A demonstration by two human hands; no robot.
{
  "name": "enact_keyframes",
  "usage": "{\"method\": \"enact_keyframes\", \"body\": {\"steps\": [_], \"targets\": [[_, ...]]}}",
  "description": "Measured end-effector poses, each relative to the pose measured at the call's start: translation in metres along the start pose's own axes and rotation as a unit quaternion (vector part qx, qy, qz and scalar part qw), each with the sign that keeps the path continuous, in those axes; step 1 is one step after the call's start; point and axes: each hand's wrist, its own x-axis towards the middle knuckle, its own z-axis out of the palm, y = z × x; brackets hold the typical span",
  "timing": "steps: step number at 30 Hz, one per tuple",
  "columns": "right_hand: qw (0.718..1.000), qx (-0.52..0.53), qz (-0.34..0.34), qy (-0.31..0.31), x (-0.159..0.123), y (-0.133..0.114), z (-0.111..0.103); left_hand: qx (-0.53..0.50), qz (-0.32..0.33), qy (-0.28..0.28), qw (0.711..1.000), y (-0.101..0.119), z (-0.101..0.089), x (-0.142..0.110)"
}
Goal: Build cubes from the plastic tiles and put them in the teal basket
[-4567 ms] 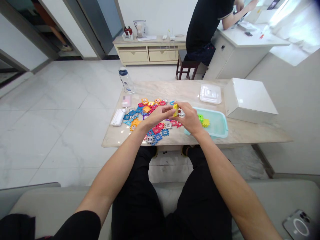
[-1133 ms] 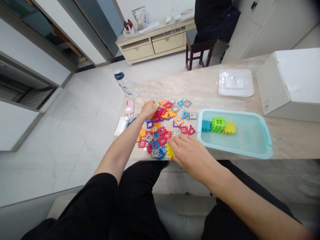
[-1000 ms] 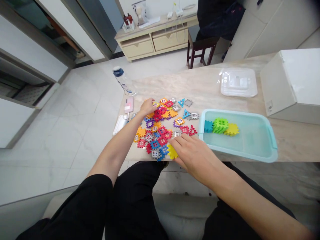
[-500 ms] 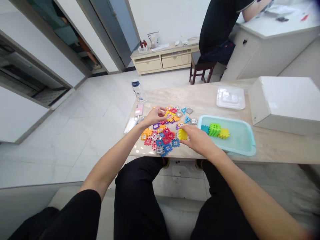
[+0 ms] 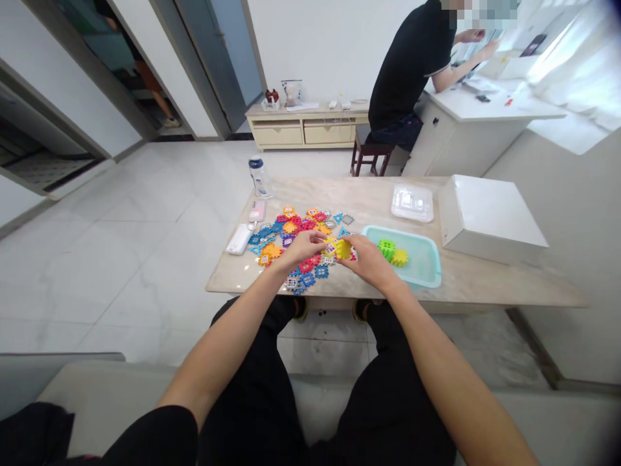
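My left hand pinches a yellow window tile, a toothed plastic piece with a pale window pattern. My right hand grips yellow interlocking tiles by their right side. The two yellow pieces meet edge to edge between my hands; whether their teeth are joined cannot be made out. Beneath and around them spreads a pile of toothed tiles in red, blue, orange, purple and grey. To the right, a pale turquoise tray holds a green cube and a yellow toothed piece.
On the marble-patterned table stand a clear bottle, a pink box, a white power bank, a clear plastic lid and a white box. A person in black sits at a far counter.
My left hand has brought the yellow window tile right and toward me, against the yellow piece in my right hand. The camera view has shifted, showing more of the far person.
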Motion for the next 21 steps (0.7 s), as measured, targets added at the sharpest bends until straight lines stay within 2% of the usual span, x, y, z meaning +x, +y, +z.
{"method": "enact_keyframes", "body": {"steps": [5, 8, 14, 21], "targets": [[0.998, 0.000, -0.060, -0.036, 0.007, -0.009, 0.004, 0.049, 0.012, -0.077, 0.996, 0.008, -0.001, -0.007], [0.996, 0.026, -0.073, -0.035, 0.013, -0.008, 0.005, 0.021, 0.011, -0.087, 0.996, 0.016, -0.007, -0.015], [0.988, 0.071, -0.107, 0.080, 0.018, -0.012, 0.000, -0.133, -0.005, -0.123, 0.983, 0.032, -0.025, -0.036], [0.985, 0.081, -0.103, 0.111, 0.017, -0.021, 0.003, -0.163, -0.023, -0.087, 0.983, 0.029, -0.021, -0.042]]}}
